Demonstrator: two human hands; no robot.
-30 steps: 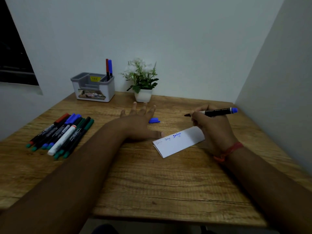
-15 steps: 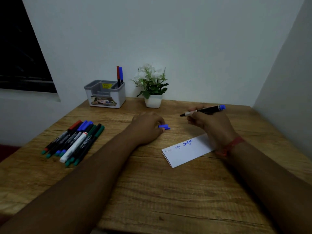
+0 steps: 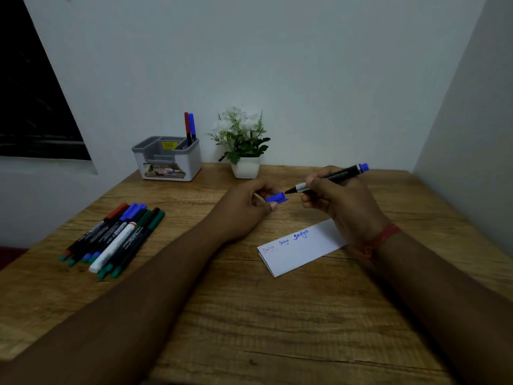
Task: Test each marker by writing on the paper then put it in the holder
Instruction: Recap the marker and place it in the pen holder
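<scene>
While two markers (image 3: 190, 128) stand in the holder (image 3: 169, 162): left hand (image 3: 244, 209) pinching one cap (image 3: 276, 197), right hand (image 3: 338, 198) gripping one marker (image 3: 333, 177).

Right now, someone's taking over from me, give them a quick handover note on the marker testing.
Left hand pinches the blue cap. Right hand grips the uncapped blue marker, tip just short of the cap.
Paper carries three written samples.
Holder has a red and a blue marker standing in it.
Left: cap this marker, put it in the holder, then test the pile of markers at table left.
</scene>
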